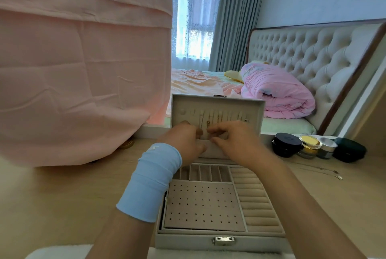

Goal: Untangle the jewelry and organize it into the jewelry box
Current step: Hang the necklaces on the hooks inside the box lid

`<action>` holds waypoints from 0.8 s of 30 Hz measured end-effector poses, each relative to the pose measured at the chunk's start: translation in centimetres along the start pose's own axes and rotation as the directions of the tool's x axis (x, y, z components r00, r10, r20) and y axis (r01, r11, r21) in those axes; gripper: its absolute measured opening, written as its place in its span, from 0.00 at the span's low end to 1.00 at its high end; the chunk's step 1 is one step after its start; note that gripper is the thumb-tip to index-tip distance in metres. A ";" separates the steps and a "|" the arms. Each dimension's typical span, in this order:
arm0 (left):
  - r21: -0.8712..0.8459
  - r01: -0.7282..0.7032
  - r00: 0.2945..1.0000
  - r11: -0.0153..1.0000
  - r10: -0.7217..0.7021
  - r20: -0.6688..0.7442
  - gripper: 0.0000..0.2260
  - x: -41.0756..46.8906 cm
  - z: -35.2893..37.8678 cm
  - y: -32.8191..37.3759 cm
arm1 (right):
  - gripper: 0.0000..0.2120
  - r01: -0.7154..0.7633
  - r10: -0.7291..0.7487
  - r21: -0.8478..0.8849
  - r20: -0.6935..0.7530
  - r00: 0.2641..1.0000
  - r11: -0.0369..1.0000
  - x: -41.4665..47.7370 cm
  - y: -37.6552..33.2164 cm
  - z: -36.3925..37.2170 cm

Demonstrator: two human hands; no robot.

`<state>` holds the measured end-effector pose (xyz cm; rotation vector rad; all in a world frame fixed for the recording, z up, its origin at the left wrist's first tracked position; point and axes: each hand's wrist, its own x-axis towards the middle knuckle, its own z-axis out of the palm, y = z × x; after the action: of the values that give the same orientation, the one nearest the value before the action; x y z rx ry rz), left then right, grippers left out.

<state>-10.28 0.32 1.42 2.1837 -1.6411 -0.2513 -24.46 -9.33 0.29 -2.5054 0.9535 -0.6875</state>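
The jewelry box (221,235) stands open on the pale wooden table (62,196), its latch facing the person and its lid (255,110) raised upright at the far side. A row of hooks inside the lid carries several thin necklaces (208,120) that hang down side by side. Both hands reach up to the lower ends of those chains. The left hand (186,141), with a light blue sleeve (154,181) round its wrist, has its fingers curled toward the middle of the lid. The right hand (234,139) meets it there, forefinger and thumb drawn close together beside a chain with a small gold pendant. The fingertips are blurred, so it cannot be told whether either hand actually pinches a chain.

Below the hands, the tray of the box shows a perforated earring panel (202,206), a row of narrow slots (208,173) behind it and ring rolls (254,200) along the right side.

One more silver chain (321,170) lies loose on the table, right of the box and apart from it (just in front of a cluster of small cosmetic jars (309,146)). A pink cloth (83,70) hangs over the table's left part, and a bed with a rolled pink quilt (277,91) lies beyond
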 end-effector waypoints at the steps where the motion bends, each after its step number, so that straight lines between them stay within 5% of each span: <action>1: -0.020 -0.022 0.999 1.000 0.021 -0.026 0.20 -0.1 0.1 0.4 | 0.11 0.007 -0.006 0.019 -0.027 1.000 1.000 -0.4 0.3 -0.8; 7: -0.118 -0.212 0.974 0.970 0.200 -0.106 0.16 -1.3 2.5 4.8 | 0.06 -0.147 0.149 0.047 -0.049 0.988 0.988 -3.5 6.0 -6.1; 14: -0.128 -0.310 0.945 0.942 0.320 0.062 0.15 1.6 9.3 13.3 | 0.13 -0.383 0.393 -0.137 0.054 0.918 0.914 -5.9 15.4 -7.8; 21: 0.225 -0.220 0.919 0.949 0.125 0.373 0.21 8.1 15.2 17.2 | 0.31 -0.470 0.510 -0.215 0.205 0.835 0.856 -6.0 20.6 -5.5; 24: 0.361 -0.255 0.903 0.897 0.087 0.422 0.21 10.3 16.9 16.7 | 0.31 -0.454 0.498 -0.215 0.246 0.831 0.864 -6.3 21.0 -5.3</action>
<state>-28.22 -16.78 -6.00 2.3717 -2.2842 -0.3415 -42.30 -20.61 -7.78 -2.2484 1.4786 -0.0813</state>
